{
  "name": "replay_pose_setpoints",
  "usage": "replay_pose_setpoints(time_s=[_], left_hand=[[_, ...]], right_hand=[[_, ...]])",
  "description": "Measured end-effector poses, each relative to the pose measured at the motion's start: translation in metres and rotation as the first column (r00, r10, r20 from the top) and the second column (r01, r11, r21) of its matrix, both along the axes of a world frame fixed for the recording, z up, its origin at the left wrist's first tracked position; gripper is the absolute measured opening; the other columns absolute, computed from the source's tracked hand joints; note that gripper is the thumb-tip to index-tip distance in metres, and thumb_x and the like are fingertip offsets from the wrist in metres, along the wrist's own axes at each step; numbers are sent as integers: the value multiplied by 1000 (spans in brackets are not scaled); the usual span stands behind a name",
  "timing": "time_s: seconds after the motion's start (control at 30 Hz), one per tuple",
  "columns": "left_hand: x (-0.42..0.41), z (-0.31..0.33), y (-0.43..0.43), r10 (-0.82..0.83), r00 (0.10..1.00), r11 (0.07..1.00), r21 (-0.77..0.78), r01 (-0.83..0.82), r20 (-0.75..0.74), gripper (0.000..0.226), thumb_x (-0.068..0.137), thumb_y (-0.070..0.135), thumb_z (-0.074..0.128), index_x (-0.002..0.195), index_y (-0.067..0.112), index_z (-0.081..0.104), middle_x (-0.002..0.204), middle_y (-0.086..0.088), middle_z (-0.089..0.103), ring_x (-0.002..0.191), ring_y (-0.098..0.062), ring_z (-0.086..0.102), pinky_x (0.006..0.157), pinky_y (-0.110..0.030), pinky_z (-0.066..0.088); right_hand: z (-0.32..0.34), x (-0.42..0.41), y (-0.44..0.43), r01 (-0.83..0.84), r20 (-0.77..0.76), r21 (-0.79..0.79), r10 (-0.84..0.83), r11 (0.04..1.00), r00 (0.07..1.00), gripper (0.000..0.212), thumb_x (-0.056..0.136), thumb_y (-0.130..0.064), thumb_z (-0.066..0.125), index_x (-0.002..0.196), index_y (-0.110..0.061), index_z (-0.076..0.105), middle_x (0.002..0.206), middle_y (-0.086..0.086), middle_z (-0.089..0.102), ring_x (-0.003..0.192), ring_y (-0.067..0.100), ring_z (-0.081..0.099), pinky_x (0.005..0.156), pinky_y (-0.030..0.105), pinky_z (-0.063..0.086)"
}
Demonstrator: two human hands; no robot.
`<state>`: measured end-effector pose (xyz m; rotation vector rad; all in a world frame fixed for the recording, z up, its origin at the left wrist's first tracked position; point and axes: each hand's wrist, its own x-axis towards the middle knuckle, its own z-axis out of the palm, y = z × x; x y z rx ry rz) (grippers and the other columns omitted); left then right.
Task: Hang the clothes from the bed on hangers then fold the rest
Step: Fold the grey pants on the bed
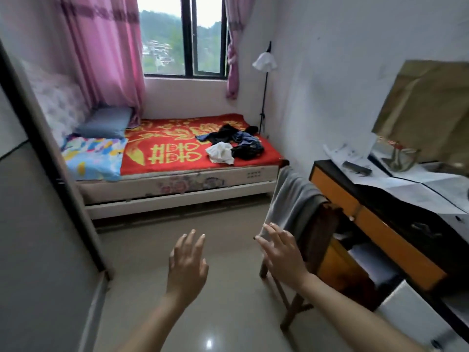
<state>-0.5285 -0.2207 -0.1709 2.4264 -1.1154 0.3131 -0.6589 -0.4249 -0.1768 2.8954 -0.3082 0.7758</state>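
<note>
A heap of dark clothes (236, 138) lies on the right part of the bed (177, 184), on a red and gold blanket (162, 148). A crumpled white garment (220, 153) sits at the heap's near edge. My left hand (186, 265) and my right hand (281, 255) are raised over the floor well short of the bed, fingers straight and spread, holding nothing. No hangers are in view.
A wooden chair (322, 240) with a grey cloth (291, 199) draped over it stands right of my right hand, before an orange-fronted desk (375, 219) strewn with papers. A dark door edge (50, 158) lines the left. Bare tiled floor (177, 229) runs to the bed.
</note>
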Motion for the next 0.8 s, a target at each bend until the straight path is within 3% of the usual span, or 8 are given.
replay_pose_setpoints(time_s=[0.13,0.23,0.33,0.43,0.6,0.8], left_hand=[[15,-12,-47,-94,993,996,-10,94,-69,51,58,7,72,108,2,68,116,-22,64,105,-43,61,75,-55,51],[43,-25,-73,-105,988,994,-37,101,-114,60,59,0,82,116,3,65,125,-21,59,116,-42,55,86,-56,46],[81,-33,-99,-81,987,996,17,84,-141,58,86,16,61,141,15,42,150,-10,32,140,-28,25,109,-45,23],[124,-38,-128,-100,987,993,54,107,-124,59,95,31,43,149,25,20,157,0,11,144,-17,5,113,-35,11],[170,-43,-181,-153,981,979,115,167,-122,60,96,35,40,150,25,15,157,1,9,144,-18,4,113,-34,12],[171,-51,-246,-271,951,945,149,293,-147,64,95,37,41,150,23,13,158,-2,9,145,-21,5,114,-34,13]], right_hand=[[-13,-17,-44,163,-16,-22,-163,986,986,50,48,-16,89,95,-13,73,109,17,66,103,33,64,82,43,53],[-17,-14,-66,247,-44,-25,-247,969,968,51,45,-15,90,93,-12,73,107,17,67,101,33,65,79,44,54],[-14,2,-88,315,-61,-48,-318,948,946,51,45,-15,91,93,-13,73,106,16,67,100,32,66,75,43,56],[-4,23,-112,372,-75,-56,-375,927,924,51,45,-13,91,93,-12,73,106,17,67,100,33,66,74,43,56],[13,54,-147,510,-92,-59,-514,858,853,52,44,-10,90,93,-9,73,105,20,67,97,35,66,69,44,56],[27,51,-186,635,-124,-7,-631,773,766,51,52,-7,88,100,-6,72,107,24,65,99,40,64,69,48,54]])
